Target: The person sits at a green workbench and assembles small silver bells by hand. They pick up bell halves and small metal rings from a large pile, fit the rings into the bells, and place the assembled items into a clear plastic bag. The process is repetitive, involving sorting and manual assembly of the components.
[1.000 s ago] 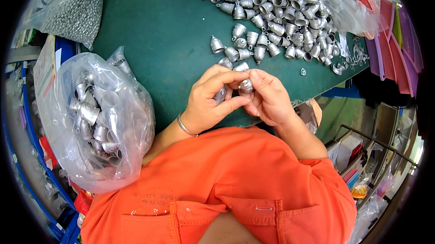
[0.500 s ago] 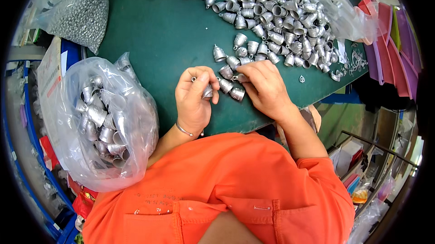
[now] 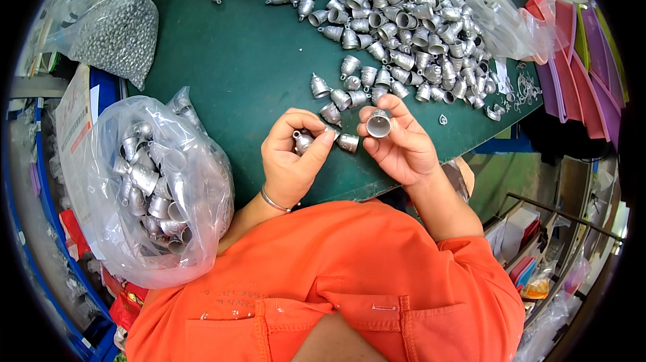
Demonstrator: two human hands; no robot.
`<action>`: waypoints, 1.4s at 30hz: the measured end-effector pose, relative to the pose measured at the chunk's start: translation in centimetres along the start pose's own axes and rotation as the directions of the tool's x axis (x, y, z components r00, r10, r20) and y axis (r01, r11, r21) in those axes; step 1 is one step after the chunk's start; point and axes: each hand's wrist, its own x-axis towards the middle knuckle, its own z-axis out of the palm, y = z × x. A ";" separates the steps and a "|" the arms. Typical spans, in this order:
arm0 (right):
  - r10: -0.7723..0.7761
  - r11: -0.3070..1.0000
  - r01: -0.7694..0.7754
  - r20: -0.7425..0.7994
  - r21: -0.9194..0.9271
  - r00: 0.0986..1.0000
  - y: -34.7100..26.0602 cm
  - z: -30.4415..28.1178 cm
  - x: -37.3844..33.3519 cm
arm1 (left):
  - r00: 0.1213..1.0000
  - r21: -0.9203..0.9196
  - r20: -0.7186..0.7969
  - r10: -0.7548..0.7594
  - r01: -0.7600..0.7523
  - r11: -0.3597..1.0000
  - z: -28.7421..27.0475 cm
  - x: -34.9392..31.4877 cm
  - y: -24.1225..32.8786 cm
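Observation:
My right hand [image 3: 402,141] holds up a small silver metal bell [image 3: 378,124] between its fingers, the open mouth facing me. Curled in my left hand [image 3: 295,153] is another silver bell [image 3: 303,140], its loop end up; the thumb and index finger reach to a further bell lying on the table, partly hidden by them. A loose bell [image 3: 348,142] lies between the two hands. Just beyond them a few more bells [image 3: 330,114] lie near the large heap of bells [image 3: 404,25] on the green table [image 3: 215,59].
At my left stands an open clear plastic bag of bells [image 3: 158,194]. Behind it is a bag of small grey beads [image 3: 114,35]. A crumpled plastic bag [image 3: 501,19] and pink and purple bins [image 3: 579,73] are at the right. Small metal pieces [image 3: 528,86] lie by the table's right edge.
My right hand has lifted a bell off the table and turned its mouth toward me. My left hand has moved slightly right, its thumb and index finger now at another bell.

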 end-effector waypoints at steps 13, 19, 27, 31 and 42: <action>0.032 0.644 -0.197 -0.231 -0.739 0.972 0.8 2.5 -0.9 | 0.971 0.201 0.229 0.073 -0.120 0.972 0.3 0.4 0.4; -0.187 -0.468 0.244 0.365 -0.849 0.912 -1.3 1.4 0.1 | 0.987 -0.518 -0.038 -0.156 0.114 0.848 -0.1 0.5 0.1; -0.251 -0.123 0.244 0.268 -0.962 0.930 -0.3 1.3 -0.3 | 0.987 -0.343 -0.056 -0.153 0.125 0.931 -0.1 0.2 -0.1; -0.282 -0.115 0.332 0.352 -0.936 0.893 -0.4 2.4 -0.1 | 0.984 -0.179 0.026 -0.178 0.180 0.967 0.2 0.0 0.4; -0.102 0.755 0.033 -0.068 -0.655 0.993 0.6 2.1 -0.3 | 0.969 0.215 0.224 0.101 -0.150 0.965 0.5 0.5 1.1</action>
